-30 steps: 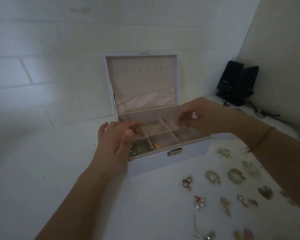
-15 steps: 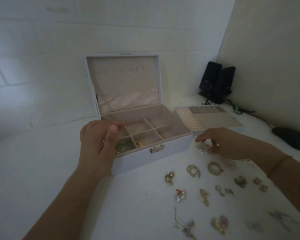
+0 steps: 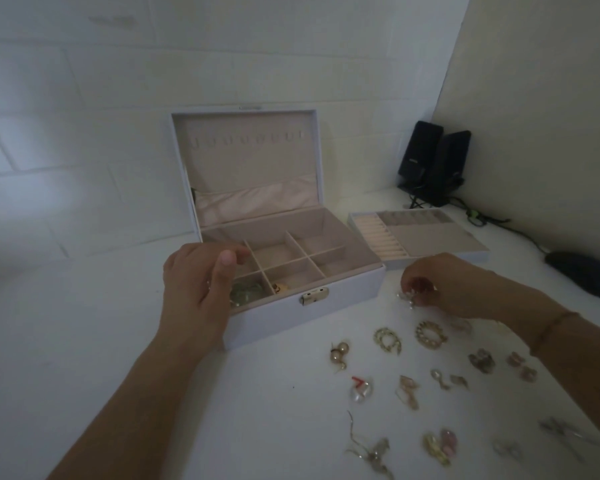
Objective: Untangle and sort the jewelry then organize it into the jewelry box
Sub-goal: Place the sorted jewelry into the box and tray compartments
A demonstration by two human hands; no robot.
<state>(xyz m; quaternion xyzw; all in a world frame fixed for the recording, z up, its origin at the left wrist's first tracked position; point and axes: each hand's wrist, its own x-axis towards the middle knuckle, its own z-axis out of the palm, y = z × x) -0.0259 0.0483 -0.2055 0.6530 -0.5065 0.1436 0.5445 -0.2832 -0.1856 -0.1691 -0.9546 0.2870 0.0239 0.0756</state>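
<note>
left hand (image 3: 196,289) loosely curled, right hand (image 3: 444,285) in pinching grip

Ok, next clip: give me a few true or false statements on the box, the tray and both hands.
1. The pale lilac jewelry box stands with its lid open. True.
2. The removable beige-lined tray sits inside the box. False: it lies on the table to the box's right.
3. The right hand pinches a small silvery earring above the table. True.
4. The left hand holds a gold chain hoop. False: it hovers at the box's front-left corner; no hoop shows in its grip.
</note>
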